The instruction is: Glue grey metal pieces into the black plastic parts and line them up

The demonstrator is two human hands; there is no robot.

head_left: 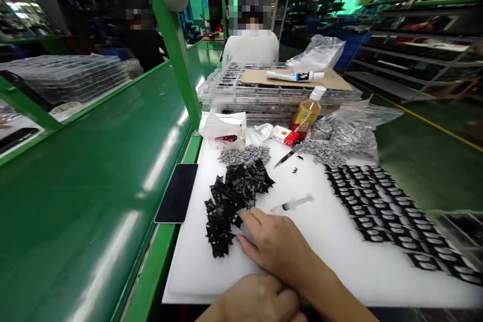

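Note:
My right hand (pixel 277 241) reaches in from the lower right to a pile of black plastic parts (pixel 222 216). Its fingertips touch a part at the pile's right edge, with the thumb spread below them. Closer to me, my left hand (pixel 260 297) rests at the near edge of the white board (pixel 317 261), under the right wrist. Its fingers are curled in, and whatever they may hold is hidden. A syringe (pixel 296 203) with an orange tip lies beyond my right hand. Rows of black parts with grey pieces on them (pixel 392 206) cover the board's right side.
Behind the pile are small grey pieces (pixel 245 155), a knife blade (pixel 287 156), a red-and-white box (pixel 285 135), a bottle (pixel 306 113) and a bag of grey pieces (pixel 347 131). Stacked clear trays (pixel 256 95) bear a tube (pixel 294 76). A phone (pixel 176 193) lies left; a person (pixel 251 48) sits ahead.

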